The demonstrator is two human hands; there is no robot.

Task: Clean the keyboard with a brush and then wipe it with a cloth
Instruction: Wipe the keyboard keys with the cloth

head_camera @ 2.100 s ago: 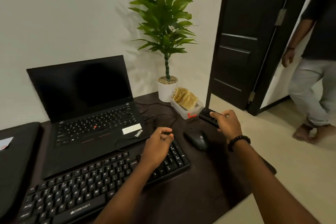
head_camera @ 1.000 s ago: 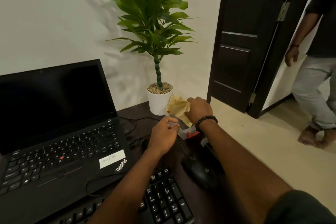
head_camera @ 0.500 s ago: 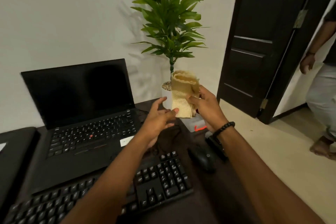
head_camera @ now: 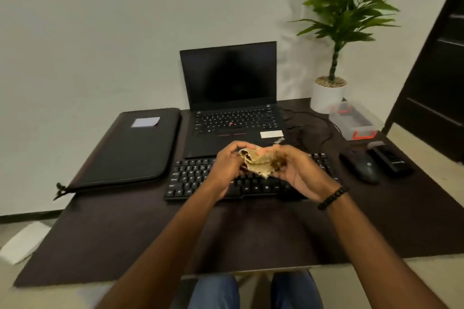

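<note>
A crumpled tan cloth (head_camera: 256, 161) is held between both hands just above the black keyboard (head_camera: 190, 180), which lies across the middle of the dark desk. My left hand (head_camera: 227, 167) grips the cloth's left side, and my right hand (head_camera: 295, 170) grips its right side. The hands and cloth hide the keyboard's centre keys. At the desk's right stands a black brush (head_camera: 389, 160), beside the mouse.
An open black laptop (head_camera: 233, 108) stands behind the keyboard, with a black sleeve (head_camera: 130, 148) to its left. A black mouse (head_camera: 360, 167), a clear plastic box (head_camera: 354, 120), cables and a potted plant (head_camera: 329, 94) occupy the right side. A dark door (head_camera: 437, 78) is at far right.
Both hands carried the cloth from the box by the plant down to above the keyboard's middle and bunched it up. The view swung left and down; the person by the door is out of sight.
</note>
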